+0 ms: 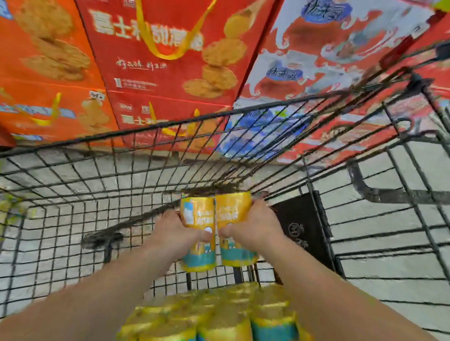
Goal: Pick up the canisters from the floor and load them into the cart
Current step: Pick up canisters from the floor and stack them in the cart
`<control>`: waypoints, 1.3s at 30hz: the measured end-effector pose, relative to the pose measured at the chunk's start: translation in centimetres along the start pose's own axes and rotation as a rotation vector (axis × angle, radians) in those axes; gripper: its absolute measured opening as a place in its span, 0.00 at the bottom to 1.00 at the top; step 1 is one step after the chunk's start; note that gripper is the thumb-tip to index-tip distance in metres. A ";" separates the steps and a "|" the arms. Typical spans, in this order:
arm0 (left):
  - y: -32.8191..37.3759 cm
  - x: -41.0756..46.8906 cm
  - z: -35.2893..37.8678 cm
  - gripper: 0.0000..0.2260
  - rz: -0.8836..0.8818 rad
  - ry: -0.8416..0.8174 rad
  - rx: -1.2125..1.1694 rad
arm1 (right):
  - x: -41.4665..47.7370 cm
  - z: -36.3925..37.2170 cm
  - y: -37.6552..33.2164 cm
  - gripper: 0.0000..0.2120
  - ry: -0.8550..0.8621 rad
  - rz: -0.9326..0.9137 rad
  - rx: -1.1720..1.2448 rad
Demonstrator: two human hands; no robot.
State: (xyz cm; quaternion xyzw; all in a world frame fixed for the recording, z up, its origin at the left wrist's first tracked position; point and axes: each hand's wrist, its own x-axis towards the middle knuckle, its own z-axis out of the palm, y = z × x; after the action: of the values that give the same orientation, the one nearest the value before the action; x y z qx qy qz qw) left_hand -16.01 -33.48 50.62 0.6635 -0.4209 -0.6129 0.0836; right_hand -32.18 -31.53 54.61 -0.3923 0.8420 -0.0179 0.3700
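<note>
Two canisters (201, 213) side by side in cart (74, 179), more canisters (228, 334) nearer, boxes (154, 46) beyond.

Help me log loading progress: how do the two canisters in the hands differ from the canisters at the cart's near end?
The held canisters are gripped, one by the left hand, one by the right hand; the loaded canisters are touched by neither. The held canisters are a pair, farther off; the loaded canisters are several, packed side by side. Both have yellow labels with a teal band.

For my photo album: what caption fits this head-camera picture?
Left hand and right hand each hold a yellow canister inside the wire cart, beyond loaded canisters.
</note>
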 end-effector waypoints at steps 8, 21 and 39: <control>-2.5 6.7 5.0 0.21 -0.269 -0.136 0.152 | 7.8 3.7 2.8 0.26 -0.348 -0.013 -0.466; -3.5 6.6 6.3 0.25 -0.388 -0.479 0.246 | 8.2 3.8 4.9 0.12 -0.539 0.082 -0.396; 4.3 -10.9 -24.8 0.15 0.345 -0.053 -0.363 | -11.1 2.1 -22.2 0.03 -0.103 -0.427 0.297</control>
State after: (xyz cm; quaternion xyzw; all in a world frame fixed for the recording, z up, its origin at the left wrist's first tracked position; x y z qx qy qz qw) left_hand 5.08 -39.05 67.22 0.5396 -0.4130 -0.6724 0.2934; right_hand -11.82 -38.87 66.92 -0.5028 0.7084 -0.1989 0.4536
